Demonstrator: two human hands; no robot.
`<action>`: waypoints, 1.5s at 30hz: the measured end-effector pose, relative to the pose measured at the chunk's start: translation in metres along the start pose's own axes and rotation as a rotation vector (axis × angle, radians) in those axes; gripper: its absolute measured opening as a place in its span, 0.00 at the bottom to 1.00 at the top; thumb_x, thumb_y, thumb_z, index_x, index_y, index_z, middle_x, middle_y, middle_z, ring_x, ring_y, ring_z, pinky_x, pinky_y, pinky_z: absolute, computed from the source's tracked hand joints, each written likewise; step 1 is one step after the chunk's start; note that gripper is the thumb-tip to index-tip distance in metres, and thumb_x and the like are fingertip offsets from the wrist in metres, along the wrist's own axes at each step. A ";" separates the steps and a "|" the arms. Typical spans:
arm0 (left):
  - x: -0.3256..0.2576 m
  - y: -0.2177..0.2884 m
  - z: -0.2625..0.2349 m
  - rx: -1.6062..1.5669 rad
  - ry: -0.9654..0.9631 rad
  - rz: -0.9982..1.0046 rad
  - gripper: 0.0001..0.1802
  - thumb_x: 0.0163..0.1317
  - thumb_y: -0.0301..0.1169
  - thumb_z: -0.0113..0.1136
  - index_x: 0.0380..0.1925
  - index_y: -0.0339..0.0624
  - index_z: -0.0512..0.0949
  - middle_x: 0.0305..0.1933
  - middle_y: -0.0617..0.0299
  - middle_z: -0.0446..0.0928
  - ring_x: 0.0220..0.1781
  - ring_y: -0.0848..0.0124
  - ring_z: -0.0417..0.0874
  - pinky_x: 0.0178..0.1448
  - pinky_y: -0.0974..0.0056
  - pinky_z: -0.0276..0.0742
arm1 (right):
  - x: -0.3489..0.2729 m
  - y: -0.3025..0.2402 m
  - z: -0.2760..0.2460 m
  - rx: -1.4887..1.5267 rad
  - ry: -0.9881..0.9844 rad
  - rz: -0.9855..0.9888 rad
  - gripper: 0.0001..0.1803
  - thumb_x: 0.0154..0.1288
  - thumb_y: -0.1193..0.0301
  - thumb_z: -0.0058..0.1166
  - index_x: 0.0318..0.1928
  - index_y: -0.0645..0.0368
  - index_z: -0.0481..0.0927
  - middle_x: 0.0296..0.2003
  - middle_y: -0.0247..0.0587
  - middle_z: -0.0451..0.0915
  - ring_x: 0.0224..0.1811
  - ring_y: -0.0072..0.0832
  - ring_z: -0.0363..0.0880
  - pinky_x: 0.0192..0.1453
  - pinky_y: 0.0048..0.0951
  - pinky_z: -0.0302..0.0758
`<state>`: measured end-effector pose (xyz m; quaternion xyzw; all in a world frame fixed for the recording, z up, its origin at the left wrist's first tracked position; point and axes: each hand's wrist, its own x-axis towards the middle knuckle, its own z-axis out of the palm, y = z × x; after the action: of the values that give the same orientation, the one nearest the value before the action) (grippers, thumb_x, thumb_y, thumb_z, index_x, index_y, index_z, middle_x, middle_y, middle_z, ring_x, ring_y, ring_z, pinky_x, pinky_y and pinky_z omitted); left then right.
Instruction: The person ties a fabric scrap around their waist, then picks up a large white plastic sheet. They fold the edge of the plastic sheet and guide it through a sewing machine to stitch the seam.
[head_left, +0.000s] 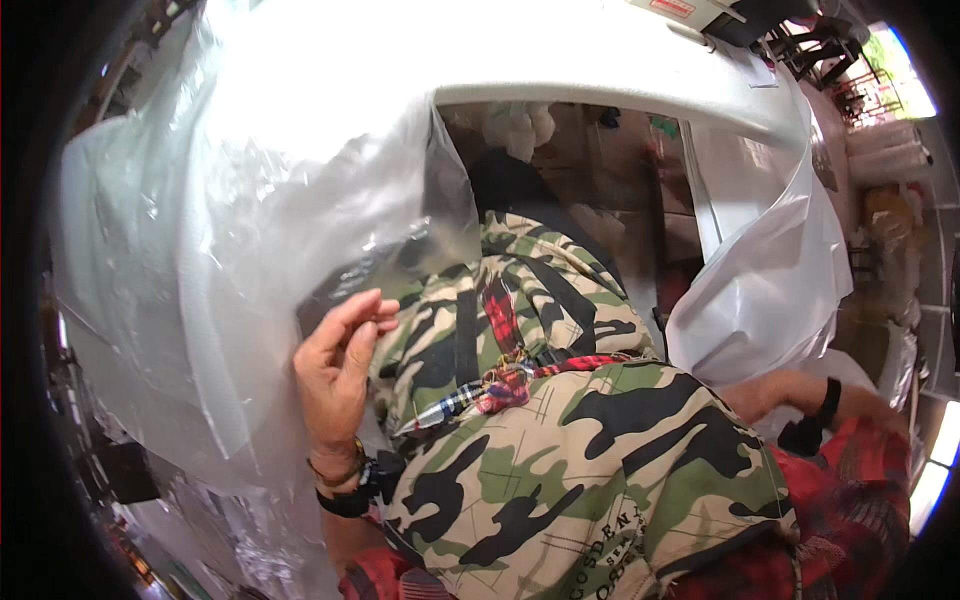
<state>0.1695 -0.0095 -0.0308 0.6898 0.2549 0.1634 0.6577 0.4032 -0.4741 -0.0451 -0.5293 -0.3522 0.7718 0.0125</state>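
Observation:
My left hand (338, 378) is raised beside the camouflage apron (610, 430) over my lap, its fingers loosely bent and the thumb a little apart, with nothing visible in it. Next to it, a large clear plastic sheet (330, 200) drapes down from the white worktop (600, 60). At my right side, my right hand (752, 396) is low by the apron's edge; its fingers are hidden. A knotted strip of checked cloth (505, 385) crosses the apron at the waist.
White sheeting (760, 300) hangs off the worktop's right side, near my right hand. A box-like white device (700, 12) stands at the far right of the worktop. Below, a brown floor (620, 160) shows with a pale plastic bag (518, 128) on it. Rolls of white material (890, 150) lie farther right.

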 end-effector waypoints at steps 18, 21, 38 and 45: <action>0.012 -0.027 -0.002 -0.051 -0.012 -0.033 0.14 0.68 0.22 0.52 0.52 0.29 0.77 0.45 0.53 0.82 0.44 0.71 0.82 0.53 0.68 0.77 | -0.016 0.034 0.061 0.067 0.097 0.257 0.20 0.62 0.62 0.54 0.50 0.62 0.79 0.33 0.47 0.82 0.35 0.34 0.80 0.42 0.37 0.77; 0.013 -0.031 -0.003 -0.055 0.013 -0.050 0.14 0.68 0.22 0.52 0.52 0.29 0.77 0.45 0.53 0.82 0.44 0.71 0.82 0.53 0.68 0.77 | -0.019 0.030 0.060 0.061 0.099 0.278 0.20 0.62 0.62 0.54 0.49 0.62 0.79 0.34 0.48 0.82 0.36 0.35 0.80 0.42 0.37 0.77; 0.009 -0.037 -0.004 -0.057 -0.018 -0.025 0.13 0.69 0.22 0.52 0.50 0.29 0.78 0.44 0.54 0.82 0.43 0.71 0.83 0.53 0.68 0.77 | -0.026 0.015 0.050 -0.007 0.095 0.304 0.17 0.62 0.61 0.54 0.44 0.60 0.82 0.36 0.52 0.83 0.38 0.41 0.82 0.44 0.40 0.78; 0.007 -0.032 -0.005 -0.072 -0.006 -0.037 0.13 0.68 0.22 0.51 0.50 0.29 0.78 0.44 0.53 0.82 0.44 0.71 0.82 0.53 0.68 0.77 | -0.022 0.004 0.044 -0.049 0.092 0.302 0.17 0.62 0.60 0.53 0.42 0.60 0.83 0.37 0.54 0.83 0.39 0.44 0.83 0.45 0.40 0.78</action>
<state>0.1674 -0.0012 -0.0623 0.6613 0.2598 0.1582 0.6856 0.3780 -0.5091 -0.0207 -0.6114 -0.2861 0.7309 -0.1005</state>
